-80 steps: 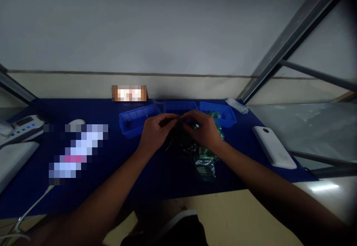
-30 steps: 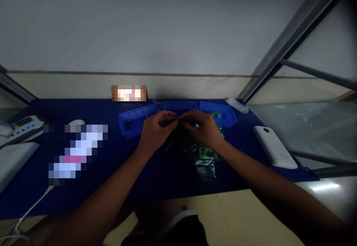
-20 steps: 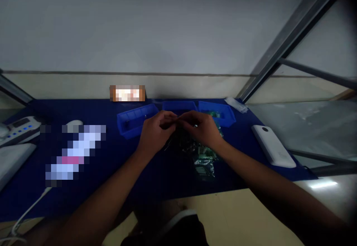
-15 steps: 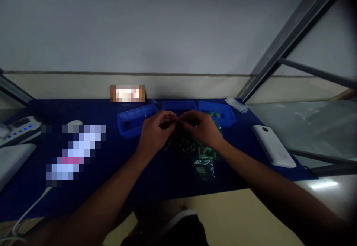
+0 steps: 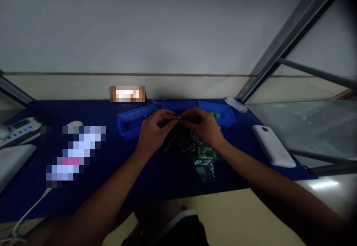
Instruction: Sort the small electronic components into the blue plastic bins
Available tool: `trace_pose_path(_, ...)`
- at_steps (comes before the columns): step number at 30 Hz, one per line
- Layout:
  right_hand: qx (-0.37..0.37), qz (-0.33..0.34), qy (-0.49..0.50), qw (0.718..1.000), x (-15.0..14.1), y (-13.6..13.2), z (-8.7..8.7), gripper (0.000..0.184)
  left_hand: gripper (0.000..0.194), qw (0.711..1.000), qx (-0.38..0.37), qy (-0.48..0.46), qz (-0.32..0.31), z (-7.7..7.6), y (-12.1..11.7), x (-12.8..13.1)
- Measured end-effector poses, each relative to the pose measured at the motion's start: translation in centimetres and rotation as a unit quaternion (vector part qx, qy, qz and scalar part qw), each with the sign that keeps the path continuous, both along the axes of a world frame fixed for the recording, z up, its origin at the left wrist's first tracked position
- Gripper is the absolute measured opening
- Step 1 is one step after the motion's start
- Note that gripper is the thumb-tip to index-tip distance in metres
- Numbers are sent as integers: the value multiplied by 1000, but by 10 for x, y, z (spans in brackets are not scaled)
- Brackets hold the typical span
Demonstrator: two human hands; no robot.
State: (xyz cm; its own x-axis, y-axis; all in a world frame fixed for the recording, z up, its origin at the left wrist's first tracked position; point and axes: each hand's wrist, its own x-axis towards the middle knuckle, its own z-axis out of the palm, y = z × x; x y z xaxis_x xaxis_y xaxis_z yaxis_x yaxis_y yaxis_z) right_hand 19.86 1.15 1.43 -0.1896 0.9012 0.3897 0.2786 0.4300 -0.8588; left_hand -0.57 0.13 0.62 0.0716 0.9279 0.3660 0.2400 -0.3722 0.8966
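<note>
My left hand [image 5: 154, 130] and my right hand [image 5: 206, 128] meet over the middle of the table, thumbs and fingers pinched. Between their fingertips shows a small pale piece [image 5: 179, 118], too tiny and dim to name. Below the hands lies a heap of small black parts [image 5: 184, 144], partly hidden by the fingers. Right of it are green pieces [image 5: 205, 151], and in front of them sits a clear plastic bag [image 5: 204, 168] with something greenish inside.
Three blue bins stand behind the hands: a left bin [image 5: 131, 128], a middle bin [image 5: 178, 106] and a right bin [image 5: 227, 117] with green pieces. A white device [image 5: 273, 145] lies at right, a mouse [image 5: 74, 126] at left. A white cable [image 5: 32, 209] crosses the front left edge.
The fingertips have drawn slightly apart, and a pale piece now shows between them. My right hand has shifted a little. The bins and heap stay where they were.
</note>
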Motion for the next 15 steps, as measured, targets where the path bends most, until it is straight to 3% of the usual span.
trace_pose_path(4, 27, -2, -33, 999, 1, 0, -2, 16, 22, 998, 41, 35, 15, 2, -3, 2)
trace_pose_path(8, 55, 0, -52, 997, 1, -1, -4, 21, 35, 993, 86, 76, 33, 4, -8, 5)
trace_pose_path(15, 71, 9, -89, 993, 2, -1, -4, 30, 44, 991, 97, 88, 34, 4, -10, 5)
